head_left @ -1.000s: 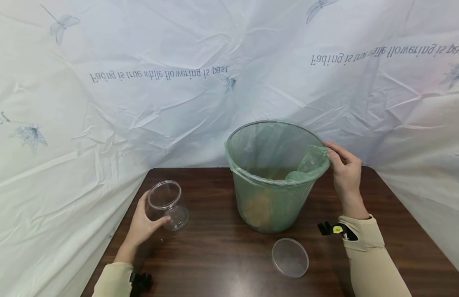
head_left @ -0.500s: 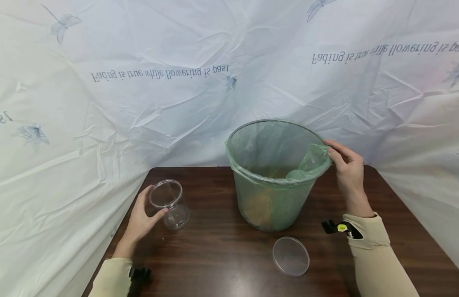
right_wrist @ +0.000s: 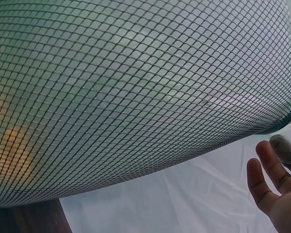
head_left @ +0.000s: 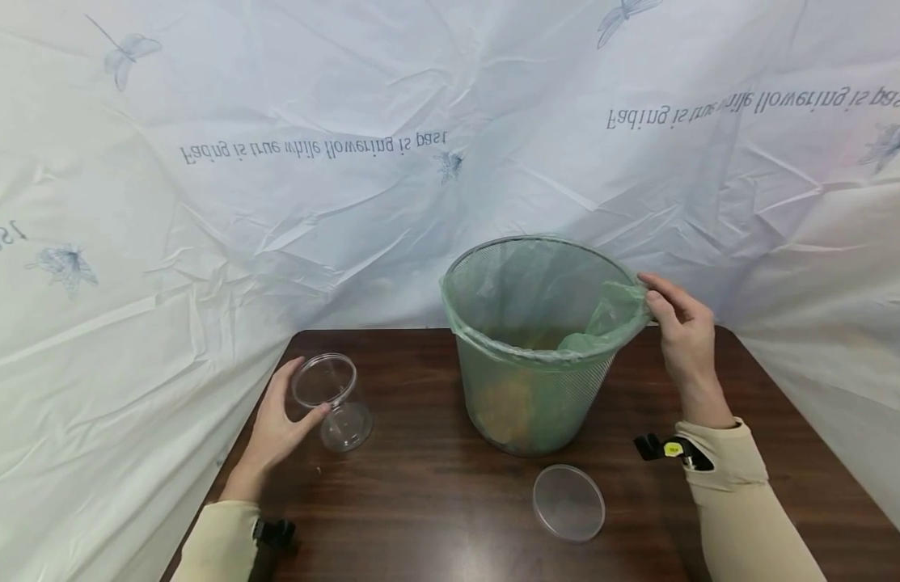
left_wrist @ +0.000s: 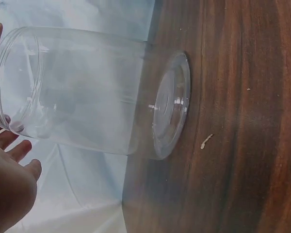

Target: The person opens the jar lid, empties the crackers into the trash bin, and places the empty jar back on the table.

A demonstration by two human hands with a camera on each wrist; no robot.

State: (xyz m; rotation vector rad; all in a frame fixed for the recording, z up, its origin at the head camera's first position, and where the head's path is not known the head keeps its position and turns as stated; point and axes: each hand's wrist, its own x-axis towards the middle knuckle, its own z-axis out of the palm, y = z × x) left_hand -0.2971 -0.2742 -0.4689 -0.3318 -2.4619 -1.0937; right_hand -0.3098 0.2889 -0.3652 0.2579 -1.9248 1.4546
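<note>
A clear plastic jar stands upright at the left of the table, its mouth uncovered. My left hand holds it near the rim, thumb and fingers on opposite sides; in the left wrist view the jar looks sideways, with fingertips right at its threaded neck. Right of centre is a wire mesh bin lined with a thin green bag, which is folded over the rim. At the rim's right side my right hand pinches the bag's edge between thumb and index finger. Something orange-brown shows through the bin's lower wall.
A round clear lid lies flat in front of the bin. The dark wooden table is enclosed by white printed sheeting. A small pale scrap lies near the jar's base.
My left hand has slid up from the jar's side to its rim. My right hand has shifted slightly right, still pinching the bag. Bin and lid stay in place.
</note>
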